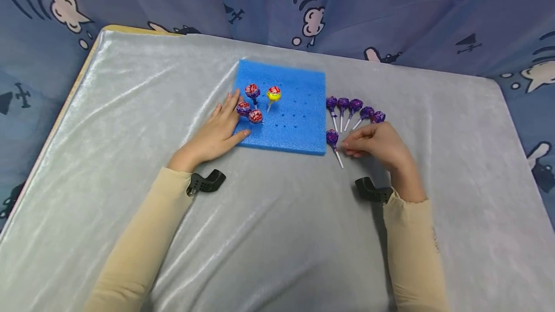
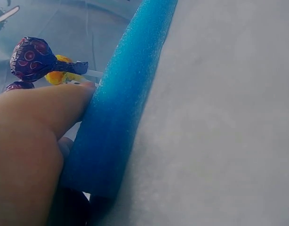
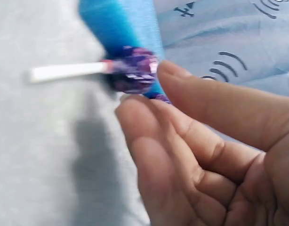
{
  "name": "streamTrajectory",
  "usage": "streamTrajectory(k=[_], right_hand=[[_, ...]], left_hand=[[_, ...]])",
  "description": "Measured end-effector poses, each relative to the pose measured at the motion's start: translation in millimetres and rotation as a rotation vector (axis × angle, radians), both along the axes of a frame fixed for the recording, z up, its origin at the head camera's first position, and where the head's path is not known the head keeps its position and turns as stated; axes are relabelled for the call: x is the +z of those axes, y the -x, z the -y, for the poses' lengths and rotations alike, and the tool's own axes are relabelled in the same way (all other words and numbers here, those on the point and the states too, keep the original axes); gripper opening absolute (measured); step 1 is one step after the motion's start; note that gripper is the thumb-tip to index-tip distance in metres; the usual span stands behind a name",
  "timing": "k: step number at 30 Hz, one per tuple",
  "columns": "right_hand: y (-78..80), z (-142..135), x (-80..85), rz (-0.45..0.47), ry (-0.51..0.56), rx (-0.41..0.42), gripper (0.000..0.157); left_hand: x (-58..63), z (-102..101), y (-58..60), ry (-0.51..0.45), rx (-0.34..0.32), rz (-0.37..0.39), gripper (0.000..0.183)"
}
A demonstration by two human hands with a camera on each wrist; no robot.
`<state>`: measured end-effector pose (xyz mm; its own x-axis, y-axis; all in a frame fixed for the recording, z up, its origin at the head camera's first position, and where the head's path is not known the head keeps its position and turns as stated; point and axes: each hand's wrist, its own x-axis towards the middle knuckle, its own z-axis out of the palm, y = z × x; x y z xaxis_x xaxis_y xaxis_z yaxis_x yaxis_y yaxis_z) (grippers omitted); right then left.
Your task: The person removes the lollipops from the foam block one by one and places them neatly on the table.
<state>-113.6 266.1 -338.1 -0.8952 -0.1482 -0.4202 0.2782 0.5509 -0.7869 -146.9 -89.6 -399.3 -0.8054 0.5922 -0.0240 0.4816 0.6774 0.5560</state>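
Observation:
My left hand (image 1: pixel 218 131) lies with spread fingers on the left edge of a blue foam board (image 1: pixel 299 136). Its thumb rests at the near edge, beside the foam's side face (image 2: pixel 111 117) in the left wrist view. Close to those fingers stand purple-wrapped lollipops (image 1: pixel 255 116) and a yellow-and-red lollipop (image 1: pixel 274 93), sticks down in the foam. Right of the board, my right hand (image 1: pixel 381 146) hovers with loosely bent fingers and a gap between thumb and fingertips. Just beyond these is a purple lollipop (image 3: pixel 135 69), its white stick pointing toward me.
Several more purple lollipops (image 1: pixel 355 105) lie fanned out on the cloth right of the board, above my right hand. Small holes (image 1: pixel 295 115) dot the foam. Grey-white velvety cloth (image 1: pixel 277 235) covers the table, and a patterned blue curtain (image 1: pixel 260 8) hangs behind it.

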Motion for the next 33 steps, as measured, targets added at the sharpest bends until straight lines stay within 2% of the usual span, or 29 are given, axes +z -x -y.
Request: streamTrajectory(k=[5,11,18,25,33], right_hand=[[-2.0,4.7,10.2,-0.050,0.067,-0.042,0.027],[5.1,27.1,14.3,-0.138,0.144,-0.059,0.035],[27.0,70.0,5.4,-0.240,0.284,-0.102,0.034],[45.5,105.1,-5.2,-0.278,0.319,-0.148,0.036],[54.3,129.1,-12.9,-0.286,0.340,-0.164,0.036]], left_hand=[[-1.3,-1.8,-2.1,0.001,-0.003,0.003,0.052],[-1.7,-4.1,-2.3,-0.002,-0.004,-0.005,0.053],[-1.0,-4.7,-1.2,-0.004,-0.003,-0.002,0.058],[0.0,-3.8,-1.1,-0.004,-0.007,-0.006,0.061],[1.2,-0.2,-1.7,-0.014,0.008,-0.009,0.058]])
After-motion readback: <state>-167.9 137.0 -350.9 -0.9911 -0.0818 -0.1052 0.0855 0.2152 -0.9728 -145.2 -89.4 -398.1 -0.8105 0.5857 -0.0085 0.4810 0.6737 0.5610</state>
